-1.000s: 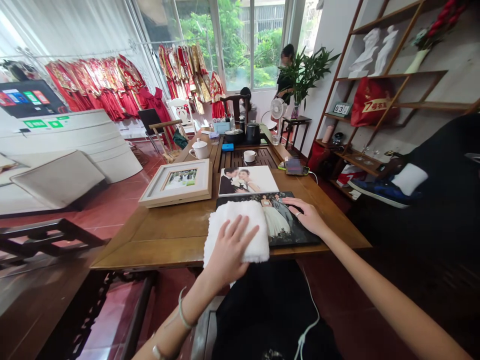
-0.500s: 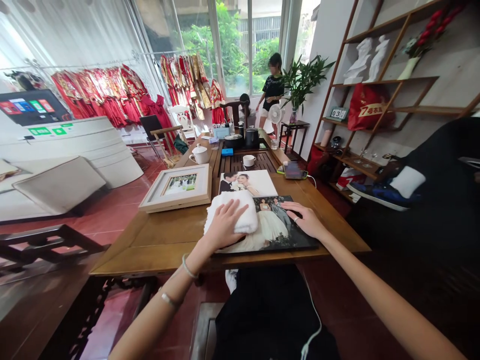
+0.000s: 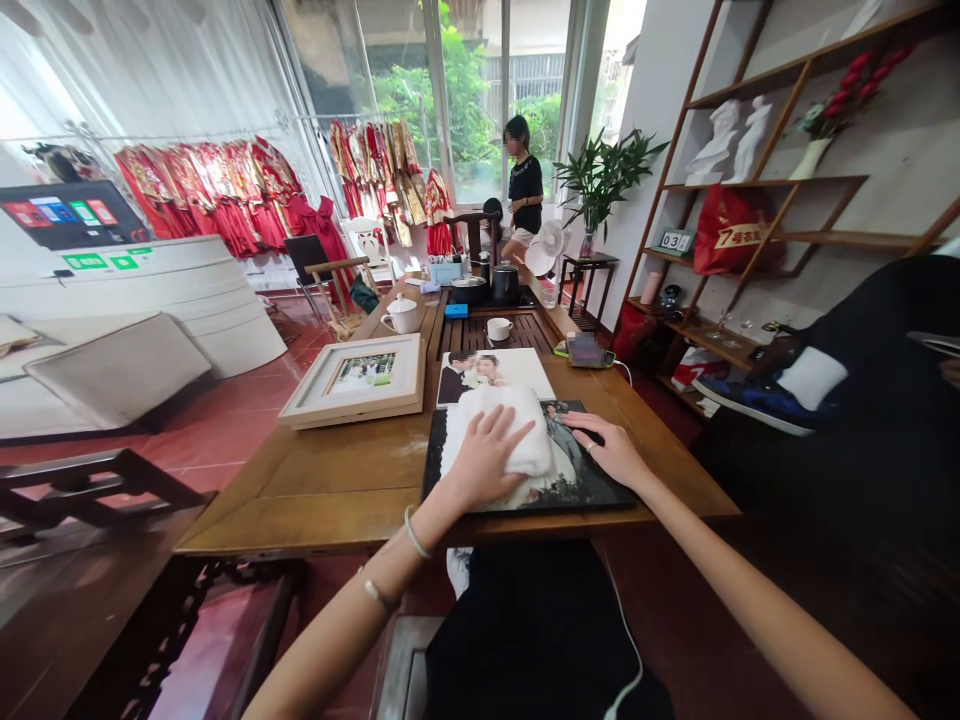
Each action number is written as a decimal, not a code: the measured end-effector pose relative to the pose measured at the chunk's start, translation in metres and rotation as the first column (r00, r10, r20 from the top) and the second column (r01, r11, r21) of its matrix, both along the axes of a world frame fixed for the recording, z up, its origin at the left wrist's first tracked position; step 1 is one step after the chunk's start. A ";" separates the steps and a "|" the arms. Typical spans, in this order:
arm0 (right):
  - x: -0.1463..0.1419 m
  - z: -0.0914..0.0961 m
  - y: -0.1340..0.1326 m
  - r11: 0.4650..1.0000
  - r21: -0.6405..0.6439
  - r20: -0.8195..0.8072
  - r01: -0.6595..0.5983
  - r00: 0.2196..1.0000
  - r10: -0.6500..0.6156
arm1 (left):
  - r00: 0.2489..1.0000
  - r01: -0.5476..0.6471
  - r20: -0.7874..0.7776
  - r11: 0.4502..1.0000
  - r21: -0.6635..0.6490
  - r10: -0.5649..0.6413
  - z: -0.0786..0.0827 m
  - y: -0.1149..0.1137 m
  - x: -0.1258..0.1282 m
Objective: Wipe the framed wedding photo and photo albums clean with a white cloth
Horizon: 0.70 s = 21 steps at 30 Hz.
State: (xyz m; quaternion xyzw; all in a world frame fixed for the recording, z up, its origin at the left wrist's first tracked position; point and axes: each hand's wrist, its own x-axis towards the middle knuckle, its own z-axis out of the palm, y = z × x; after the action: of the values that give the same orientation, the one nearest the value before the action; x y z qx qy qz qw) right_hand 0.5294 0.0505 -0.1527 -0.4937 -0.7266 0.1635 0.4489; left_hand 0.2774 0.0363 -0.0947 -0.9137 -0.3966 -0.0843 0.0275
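My left hand (image 3: 487, 460) holds a folded white towel (image 3: 529, 432) down against a dark-edged wedding photo panel (image 3: 592, 490), with its fingers laid over the towel's top. The towel covers the left and middle of the picture. On the panel's right side, my right hand (image 3: 613, 450) rests with its fingers stretched out and nothing in them. Just beyond lies a lighter photo panel (image 3: 525, 372) showing a couple. The near edge of this lighter panel meets the dark one and is partly hidden by the towel.
A pale wooden picture frame (image 3: 358, 378) lies on the wooden table (image 3: 300, 500) at the left. Behind are a lidded white cup (image 3: 403, 316), a white teacup (image 3: 498, 329) on a slatted tea tray (image 3: 465, 345), and a phone (image 3: 589, 350) with a cable. Another person (image 3: 525, 185) stands near the window.
My left hand and the white towel have moved right across the dark panel, uncovering its left edge. My right hand stays in nearly the same place. The person behind has moved left.
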 end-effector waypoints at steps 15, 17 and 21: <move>-0.001 -0.001 0.002 1.000 0.011 -0.017 -0.001 1.000 0.002 | 0.993 -0.035 0.107 0.995 -0.092 0.045 -0.006 -0.087 -0.013; -0.001 0.000 0.002 1.000 0.009 -0.020 -0.004 1.000 0.004 | 0.993 -0.058 0.102 0.994 -0.092 0.067 -0.006 -0.084 -0.010; -0.001 0.000 0.001 1.000 0.009 -0.029 -0.005 1.000 0.005 | 0.992 -0.101 0.073 0.992 -0.082 0.107 -0.002 -0.066 -0.006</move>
State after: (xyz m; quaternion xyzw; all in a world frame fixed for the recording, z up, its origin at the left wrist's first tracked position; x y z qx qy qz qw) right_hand 0.5280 0.0517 -0.1530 -0.4876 -0.7220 0.1685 0.4611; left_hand 0.2718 -0.0296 -0.0963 -0.8883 -0.4474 -0.1023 -0.0192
